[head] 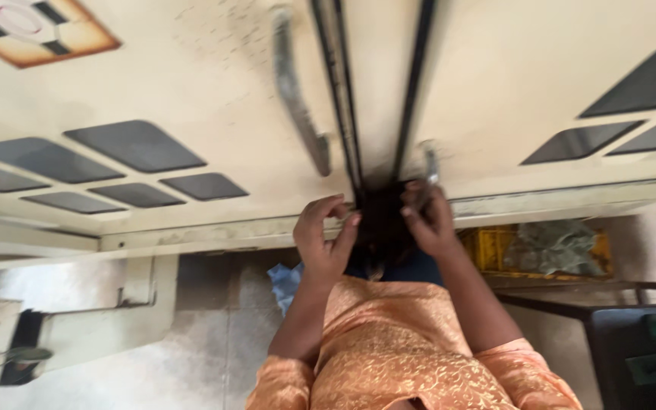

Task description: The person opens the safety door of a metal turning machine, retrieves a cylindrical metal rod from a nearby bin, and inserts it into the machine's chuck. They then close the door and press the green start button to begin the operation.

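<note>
The left hand is half curled, its fingers bent inward with the tips against the left edge of a dark bundle. The right hand is curled the same way against the bundle's right edge. The blur makes it impossible to tell whether either hand truly grips it. The bundle sits between the 2 hands, just above the chest of an orange patterned garment, with a dark blue patch below it.

Beyond the hands stand 2 cream cabinet doors with dark diamond-shaped panels. A long metal handle is on the left door and a small handle is just above the right hand. A light blue cloth shows beside the left forearm. To the right, a yellow crate holds a crumpled grey-green sheet.
</note>
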